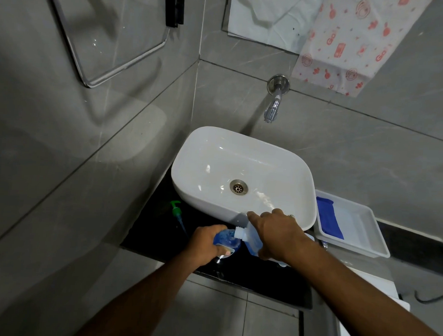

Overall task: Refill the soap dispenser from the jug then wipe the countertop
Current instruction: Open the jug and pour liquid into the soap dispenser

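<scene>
My left hand [204,244] grips the clear soap dispenser bottle [226,239], which holds blue liquid and stands on the black countertop [150,230] in front of the basin. My right hand [276,235] holds the translucent jug [250,240] of blue soap, tilted so its white threaded spout [239,232] meets the bottle's mouth. The dispenser's green pump head [175,211] with its tube lies on the counter to the left. A folded blue cloth [328,219] rests in a white tray [359,223] to the right.
A white basin [242,178] fills the counter's middle, with a wall tap [274,104] above it. Grey tiled walls close in on the left and behind. Towels [345,39] hang on the back wall. The counter's front edge runs just under my wrists.
</scene>
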`<state>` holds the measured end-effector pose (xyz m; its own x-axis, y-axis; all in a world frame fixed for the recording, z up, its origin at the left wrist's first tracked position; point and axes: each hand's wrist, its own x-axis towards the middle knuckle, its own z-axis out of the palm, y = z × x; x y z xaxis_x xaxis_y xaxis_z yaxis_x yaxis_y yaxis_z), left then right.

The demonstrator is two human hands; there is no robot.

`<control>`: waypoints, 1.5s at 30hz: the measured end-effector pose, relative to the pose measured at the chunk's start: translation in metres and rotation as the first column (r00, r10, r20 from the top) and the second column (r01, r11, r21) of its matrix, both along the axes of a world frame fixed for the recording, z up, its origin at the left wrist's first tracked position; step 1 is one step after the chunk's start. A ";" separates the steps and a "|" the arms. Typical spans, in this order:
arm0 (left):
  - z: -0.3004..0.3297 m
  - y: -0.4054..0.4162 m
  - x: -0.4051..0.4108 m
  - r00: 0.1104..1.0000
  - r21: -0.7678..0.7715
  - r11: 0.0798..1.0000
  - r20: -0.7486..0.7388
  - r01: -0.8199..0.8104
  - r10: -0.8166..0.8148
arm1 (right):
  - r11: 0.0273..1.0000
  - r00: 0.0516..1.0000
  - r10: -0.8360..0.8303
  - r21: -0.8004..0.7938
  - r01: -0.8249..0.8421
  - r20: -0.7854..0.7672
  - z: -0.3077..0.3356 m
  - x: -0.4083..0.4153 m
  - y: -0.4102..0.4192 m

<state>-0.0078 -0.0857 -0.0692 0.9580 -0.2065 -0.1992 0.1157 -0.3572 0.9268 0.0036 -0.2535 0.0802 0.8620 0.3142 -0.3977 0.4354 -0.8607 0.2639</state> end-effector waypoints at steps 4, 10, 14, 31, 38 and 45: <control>0.000 0.000 0.001 1.000 0.004 1.000 0.004 0.001 -0.001 | 1.000 1.000 -0.002 0.000 0.002 -0.010 0.001 0.000 0.001; -0.003 0.000 0.000 1.000 0.005 1.000 0.010 -0.006 0.006 | 1.000 1.000 0.004 -0.001 -0.004 0.007 0.000 -0.001 0.001; -0.003 0.000 0.001 1.000 0.003 1.000 0.011 -0.003 0.003 | 1.000 1.000 0.006 0.001 -0.006 0.012 -0.001 -0.001 0.000; -0.007 0.000 0.002 1.000 0.032 0.999 0.013 0.005 -0.005 | 0.998 0.999 -0.029 0.054 0.028 0.014 -0.006 -0.004 -0.006; -0.009 0.002 0.004 0.998 0.052 0.998 0.055 0.031 -0.034 | 0.941 0.997 -0.081 0.330 0.077 -0.001 -0.030 -0.012 -0.029; -0.006 0.002 0.004 0.996 0.116 0.992 0.069 0.050 -0.058 | 0.459 0.855 -0.443 0.751 0.476 -0.271 -0.061 -0.050 -0.078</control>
